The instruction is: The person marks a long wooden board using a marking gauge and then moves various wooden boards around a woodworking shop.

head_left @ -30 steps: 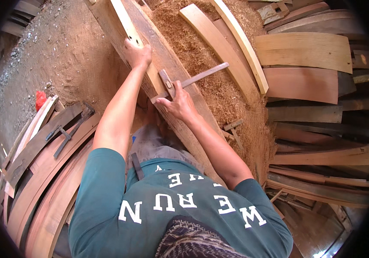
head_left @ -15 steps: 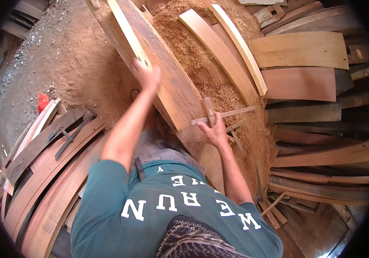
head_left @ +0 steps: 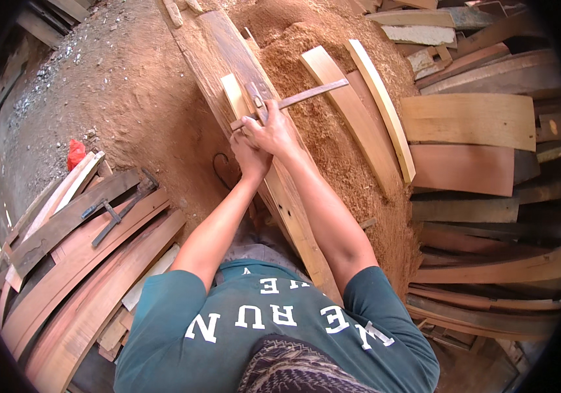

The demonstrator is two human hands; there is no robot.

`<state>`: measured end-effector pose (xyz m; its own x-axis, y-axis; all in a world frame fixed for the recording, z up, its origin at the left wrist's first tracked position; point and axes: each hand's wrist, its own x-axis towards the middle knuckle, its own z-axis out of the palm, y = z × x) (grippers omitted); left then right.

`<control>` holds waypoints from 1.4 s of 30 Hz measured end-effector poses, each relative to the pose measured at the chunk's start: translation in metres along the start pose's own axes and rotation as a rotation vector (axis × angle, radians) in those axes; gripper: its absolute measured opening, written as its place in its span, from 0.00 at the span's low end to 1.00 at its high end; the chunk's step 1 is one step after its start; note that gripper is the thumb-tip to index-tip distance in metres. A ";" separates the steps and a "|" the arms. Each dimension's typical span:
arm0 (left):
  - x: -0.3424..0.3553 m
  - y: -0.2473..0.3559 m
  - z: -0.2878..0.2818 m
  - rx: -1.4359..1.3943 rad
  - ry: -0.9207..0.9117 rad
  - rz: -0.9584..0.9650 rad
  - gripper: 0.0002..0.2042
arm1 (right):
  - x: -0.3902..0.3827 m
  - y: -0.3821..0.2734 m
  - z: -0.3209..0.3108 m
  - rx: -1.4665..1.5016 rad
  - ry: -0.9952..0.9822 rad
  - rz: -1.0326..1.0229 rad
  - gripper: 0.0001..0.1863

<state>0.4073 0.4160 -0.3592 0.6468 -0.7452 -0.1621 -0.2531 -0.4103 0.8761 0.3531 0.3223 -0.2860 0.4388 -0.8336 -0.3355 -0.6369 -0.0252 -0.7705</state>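
A pale wooden strip (head_left: 298, 232) with small dark holes lies lengthwise along a thick brown beam (head_left: 216, 33) in front of me. My right hand (head_left: 275, 135) is closed on a wooden marking gauge (head_left: 313, 93), whose long bar crosses the strip and sticks out to the right. The gauge's block stands up between thumb and fingers. Just left of it and touching it, my left hand (head_left: 252, 157) is wrapped round the strip, near the left end of the bar. Its fingers are partly hidden beneath the strip.
Two curved pale boards (head_left: 343, 108) lie on sawdust to the right. Beyond them are stacked planks (head_left: 470, 121). At left, more planks (head_left: 90, 255) carry a dark T-shaped tool (head_left: 111, 219), near a red scrap (head_left: 76, 154). A dark hook (head_left: 220, 164) shows beside the beam.
The strip has slid toward me along the beam. My right hand has carried the gauge forward and left onto the strip, and my left hand is now close beside it.
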 end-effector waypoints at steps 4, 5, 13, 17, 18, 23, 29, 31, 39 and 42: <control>0.010 -0.011 0.021 -0.022 0.171 0.085 0.35 | 0.027 -0.016 0.021 -0.089 0.043 -0.038 0.45; 0.008 -0.011 0.017 -0.049 0.144 0.068 0.38 | 0.031 -0.021 0.020 -0.048 -0.025 0.054 0.49; 0.012 0.022 0.007 0.138 0.116 -0.070 0.46 | 0.130 -0.033 0.044 -0.009 0.113 -0.142 0.51; 0.017 0.019 0.007 0.129 0.119 -0.099 0.48 | 0.075 -0.029 0.038 0.010 -0.008 0.012 0.49; 0.019 0.019 0.008 0.122 0.114 -0.107 0.48 | 0.067 -0.025 0.036 0.018 0.017 -0.008 0.49; 0.014 0.016 0.009 0.120 0.041 -0.164 0.50 | 0.135 -0.060 0.030 0.019 0.029 0.037 0.44; 0.037 0.025 -0.007 0.120 0.126 -0.167 0.48 | 0.085 -0.028 -0.031 0.203 0.134 0.298 0.39; 0.069 0.019 -0.003 0.114 0.139 -0.234 0.48 | 0.049 0.003 -0.054 0.236 0.184 0.316 0.36; 0.144 0.118 -0.053 -0.200 0.066 -0.205 0.47 | -0.068 0.077 -0.099 0.254 0.327 0.248 0.18; 0.146 0.256 -0.122 -0.342 0.138 -0.014 0.46 | -0.094 0.042 -0.139 0.539 0.314 0.177 0.18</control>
<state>0.5246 0.2659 -0.1037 0.7455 -0.6532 -0.1327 -0.0036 -0.2030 0.9792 0.1968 0.3224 -0.2118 0.0982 -0.9234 -0.3710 -0.2391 0.3400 -0.9095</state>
